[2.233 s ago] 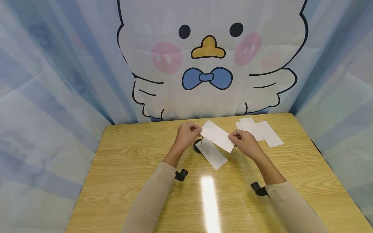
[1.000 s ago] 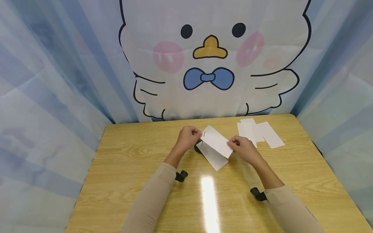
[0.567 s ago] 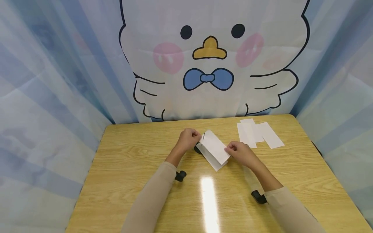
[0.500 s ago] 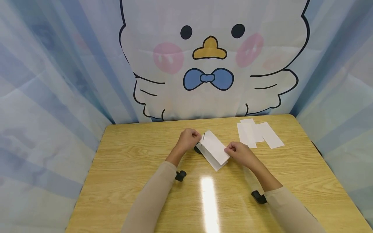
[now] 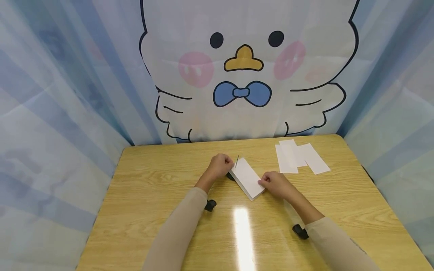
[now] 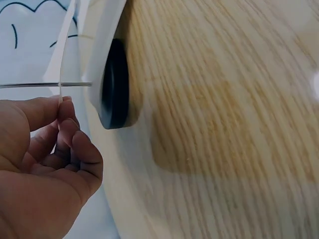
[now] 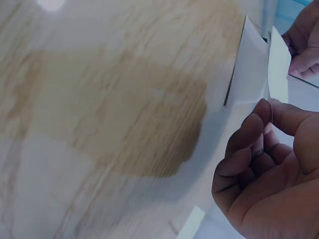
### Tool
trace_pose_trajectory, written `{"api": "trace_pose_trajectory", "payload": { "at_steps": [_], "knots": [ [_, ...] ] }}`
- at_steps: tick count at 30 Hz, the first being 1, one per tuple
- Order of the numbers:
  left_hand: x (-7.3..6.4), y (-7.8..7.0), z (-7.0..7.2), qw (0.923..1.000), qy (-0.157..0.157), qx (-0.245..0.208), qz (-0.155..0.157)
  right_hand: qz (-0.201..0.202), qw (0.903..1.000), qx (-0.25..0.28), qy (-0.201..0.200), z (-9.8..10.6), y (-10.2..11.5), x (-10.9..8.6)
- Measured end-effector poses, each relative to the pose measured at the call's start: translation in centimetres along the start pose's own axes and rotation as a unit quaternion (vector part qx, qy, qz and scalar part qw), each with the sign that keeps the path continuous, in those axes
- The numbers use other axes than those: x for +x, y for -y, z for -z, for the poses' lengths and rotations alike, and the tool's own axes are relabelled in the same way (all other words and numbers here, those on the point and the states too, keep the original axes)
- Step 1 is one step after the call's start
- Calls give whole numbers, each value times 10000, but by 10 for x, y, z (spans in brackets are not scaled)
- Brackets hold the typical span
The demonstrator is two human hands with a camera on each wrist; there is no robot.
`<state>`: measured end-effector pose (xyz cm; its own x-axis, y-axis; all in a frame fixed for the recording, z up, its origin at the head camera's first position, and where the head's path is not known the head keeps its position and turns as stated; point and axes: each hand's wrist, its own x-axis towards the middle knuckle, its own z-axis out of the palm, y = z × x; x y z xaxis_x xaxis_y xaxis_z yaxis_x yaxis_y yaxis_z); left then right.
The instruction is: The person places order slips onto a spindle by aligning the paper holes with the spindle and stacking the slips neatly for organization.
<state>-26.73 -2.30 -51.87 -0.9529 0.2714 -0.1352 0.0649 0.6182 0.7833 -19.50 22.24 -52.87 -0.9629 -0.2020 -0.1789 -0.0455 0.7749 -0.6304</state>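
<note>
A white paper slip point(image 5: 249, 178) is spitted near its far left corner on the thin metal spike point(image 5: 237, 160) of a paper spike. The spike's round black base point(image 6: 115, 84) sits on the table, mostly covered in the head view. My left hand point(image 5: 219, 165) pinches the slip's edge close to the spike, thumb against forefinger. At the opposite end, my right hand point(image 5: 276, 184) pinches the near right corner. Beneath it, a second white slip point(image 7: 249, 64) leans on the base, with a narrow gap between the two.
Several loose white slips point(image 5: 315, 160) lie overlapping at the back right of the wooden table point(image 5: 152, 210). A printed curtain point(image 5: 244, 120) hangs right behind the table's far edge. Black wrist cameras point(image 5: 210, 205) sit under both forearms.
The upper slip, first held above the spike, is now pierced by it and has come down close over the lower slip. Both hands have sunk with it, and more of the spike pokes through.
</note>
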Motion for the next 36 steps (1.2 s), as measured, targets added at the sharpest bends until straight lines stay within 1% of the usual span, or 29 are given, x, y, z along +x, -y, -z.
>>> {"api": "trace_pose_trajectory", "payload": {
  "at_steps": [8, 12, 20, 25, 28, 31, 36],
  "knots": [
    [0, 7, -7, 9996, 79, 252, -140, -138, 9997, -190, -109, -9, -2, -3],
    [0, 8, -10, 9997, 74, 234, -35, -240, 9991, -321, -155, -10, -1, -3],
    [2, 8, -15, 9995, -186, 196, 169, -418, 9968, -657, -176, -11, 1, -1],
    [2, 9, -15, 9993, -218, 202, 206, -537, 9953, -794, -142, -11, 1, -1],
    [1, 11, -14, 9995, -210, 142, 172, -560, 9954, -761, -141, -11, 1, -1],
    [0, 13, -13, 9998, -178, 86, 70, -561, 9958, -701, -179, -11, 0, -3],
    [-1, 16, -10, 9995, -122, 160, -235, -550, 9969, -454, -339, -5, -4, -7]
  ]
}}
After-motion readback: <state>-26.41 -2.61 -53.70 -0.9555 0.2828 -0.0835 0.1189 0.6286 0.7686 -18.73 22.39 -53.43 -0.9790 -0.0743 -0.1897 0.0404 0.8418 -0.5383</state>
